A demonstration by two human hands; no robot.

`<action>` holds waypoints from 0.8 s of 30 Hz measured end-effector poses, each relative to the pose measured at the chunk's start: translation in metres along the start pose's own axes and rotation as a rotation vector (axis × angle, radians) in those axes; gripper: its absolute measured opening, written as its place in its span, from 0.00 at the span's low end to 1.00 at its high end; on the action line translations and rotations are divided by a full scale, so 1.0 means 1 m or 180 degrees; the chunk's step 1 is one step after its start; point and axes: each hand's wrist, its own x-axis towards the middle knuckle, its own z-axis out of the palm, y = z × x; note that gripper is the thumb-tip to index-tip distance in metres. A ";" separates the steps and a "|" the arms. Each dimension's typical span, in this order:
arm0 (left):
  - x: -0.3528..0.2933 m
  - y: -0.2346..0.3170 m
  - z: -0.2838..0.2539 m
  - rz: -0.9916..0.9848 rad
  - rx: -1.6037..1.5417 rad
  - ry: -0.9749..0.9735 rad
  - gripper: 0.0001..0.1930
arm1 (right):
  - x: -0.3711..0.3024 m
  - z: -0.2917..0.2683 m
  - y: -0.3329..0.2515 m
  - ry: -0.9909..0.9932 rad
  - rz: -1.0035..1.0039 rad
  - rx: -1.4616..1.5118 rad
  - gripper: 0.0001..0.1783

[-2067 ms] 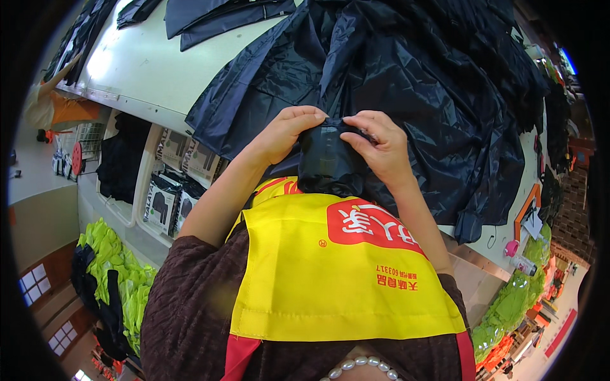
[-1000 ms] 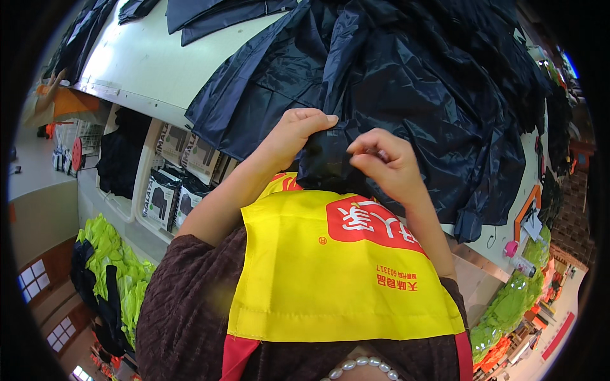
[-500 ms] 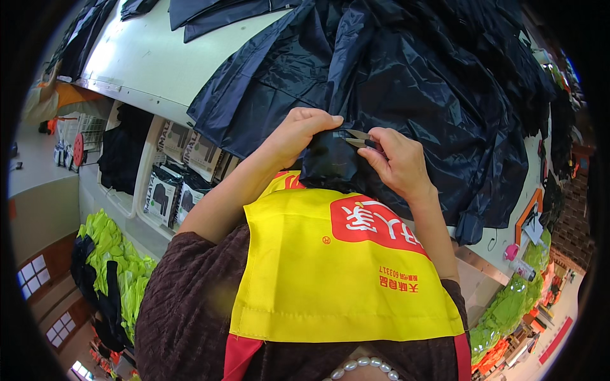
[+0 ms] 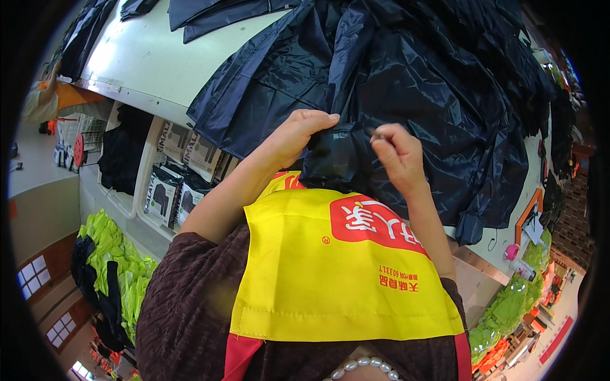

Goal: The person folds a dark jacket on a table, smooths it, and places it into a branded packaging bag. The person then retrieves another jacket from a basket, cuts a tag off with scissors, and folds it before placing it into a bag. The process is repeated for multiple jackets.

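A shiny dark navy garment (image 4: 432, 82) of thin, raincoat-like fabric lies in folds over the table, its near part hanging over the front edge against my yellow apron. My left hand (image 4: 304, 132) pinches a seam of it between thumb and fingers. Just to the right, my right hand (image 4: 400, 154) is closed around small metal thread snips (image 4: 377, 135), mostly hidden in the fingers and blurred. Their tips are slightly apart from the seam that my left hand holds.
The pale table (image 4: 140, 54) shows at the left, with more folded dark garments (image 4: 222, 19) at the back. Below its left edge stands a white bin (image 4: 145, 184) of packaged clothing. Lime-green garments (image 4: 114, 254) pile at the lower left. A bottle with a pink lid (image 4: 518, 263) stands at the right.
My right hand has drawn slightly right, away from the seam, and turned, with the snips' blades now tucked and blurred. My left hand keeps its pinch almost in place.
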 end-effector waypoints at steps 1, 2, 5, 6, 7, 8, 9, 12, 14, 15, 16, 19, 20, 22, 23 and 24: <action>0.000 -0.001 -0.001 -0.0013 0.0025 0.0010 0.09 | 0.004 0.000 0.002 0.0182 0.0073 0.0328 0.11; 0.001 -0.003 -0.001 -0.0021 0.0054 0.0019 0.09 | 0.007 -0.001 0.012 0.0217 0.0324 0.0378 0.10; 0.003 -0.009 -0.011 0.0171 0.0232 -0.0618 0.06 | 0.017 0.010 0.036 0.0349 0.0430 0.0413 0.09; 0.001 -0.007 -0.010 0.0202 0.0553 -0.0888 0.06 | 0.019 0.018 0.041 0.0407 0.0342 0.0260 0.09; -0.003 -0.004 -0.009 0.0245 0.0998 -0.1107 0.13 | 0.021 0.025 0.046 0.0466 0.0252 0.0108 0.09; -0.008 -0.002 -0.014 0.0882 0.2104 -0.1060 0.18 | 0.020 0.028 0.050 0.0151 0.0097 -0.0235 0.09; -0.012 -0.001 -0.019 0.1500 0.3213 -0.1008 0.23 | 0.016 0.031 0.052 -0.0012 -0.0108 -0.0622 0.08; -0.017 -0.021 -0.044 0.1853 0.3896 -0.0815 0.27 | 0.007 0.031 0.041 -0.0057 -0.0364 -0.1037 0.09; -0.020 -0.035 -0.049 0.1979 0.3661 -0.0562 0.17 | 0.004 0.027 0.042 -0.0216 -0.0846 -0.1092 0.12; -0.016 -0.039 -0.052 0.2303 0.3536 -0.0514 0.16 | 0.003 0.027 0.035 -0.0431 -0.0794 -0.1079 0.19; -0.008 -0.044 -0.057 0.2625 0.3411 -0.0469 0.14 | 0.003 0.028 0.031 -0.0493 -0.0930 -0.1052 0.21; 0.006 -0.040 -0.053 0.3305 0.2953 -0.0083 0.12 | 0.008 0.025 0.010 -0.0525 -0.1088 -0.0848 0.28; 0.009 -0.036 -0.051 0.3415 0.2820 0.0133 0.12 | 0.009 0.022 -0.002 -0.0531 -0.0755 -0.0686 0.27; 0.014 -0.026 -0.038 0.3632 0.2477 0.0723 0.11 | 0.012 0.029 -0.015 -0.0636 -0.0063 -0.0444 0.25; 0.017 -0.022 -0.028 0.3727 0.2257 0.1092 0.11 | 0.013 0.037 -0.019 -0.0736 0.0305 -0.0366 0.24; 0.025 -0.022 -0.016 0.3473 0.1803 0.1362 0.10 | 0.013 0.050 -0.011 -0.0472 0.0715 -0.0025 0.19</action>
